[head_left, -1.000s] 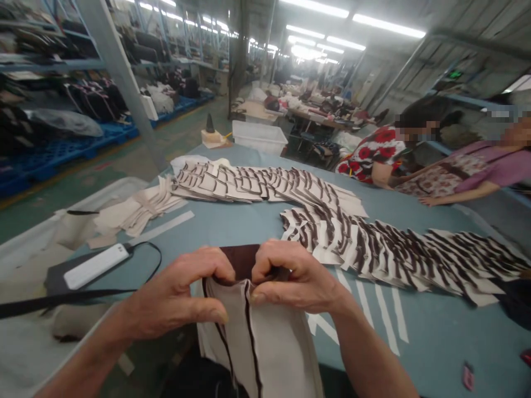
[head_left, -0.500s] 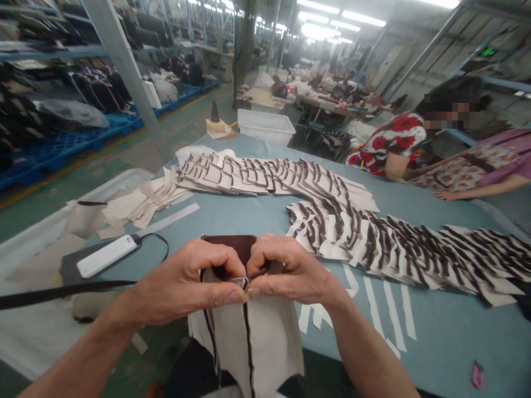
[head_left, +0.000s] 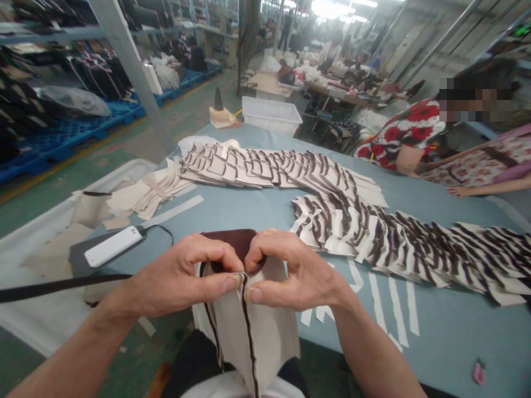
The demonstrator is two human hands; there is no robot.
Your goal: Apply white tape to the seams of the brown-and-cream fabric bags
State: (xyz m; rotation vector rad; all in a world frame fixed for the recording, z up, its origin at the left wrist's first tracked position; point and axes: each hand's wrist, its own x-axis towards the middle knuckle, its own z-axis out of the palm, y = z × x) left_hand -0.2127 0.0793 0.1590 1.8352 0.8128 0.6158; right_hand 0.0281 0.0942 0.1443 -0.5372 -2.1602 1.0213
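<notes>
Between my two hands is a cream fabric piece point(head_left: 269, 331) with dark brown edging and a brown inner face at its top. It hangs over my lap at the table's near edge. My left hand point(head_left: 194, 276) pinches the top of the dark seam between thumb and index finger. Just to its right, my right hand point(head_left: 286, 271) grips the same piece, thumb in front and curled fingers behind at the brown edge. The two thumbs nearly meet at the seam. Fingers behind the fabric are partly hidden.
Overlapping rows of cream pieces with dark edges point(head_left: 265, 168) cover the blue table point(head_left: 244, 210). White strips point(head_left: 398, 312), a white power bank point(head_left: 113, 246) and a small pink tool point(head_left: 479, 371) lie nearby. A white bin point(head_left: 271, 113) stands behind; two people point(head_left: 415, 130) are at right.
My right thumb has shifted slightly away from the left thumb, and the seam top now shows between them. The view has tilted down a little. Both hands keep hold of the piece.
</notes>
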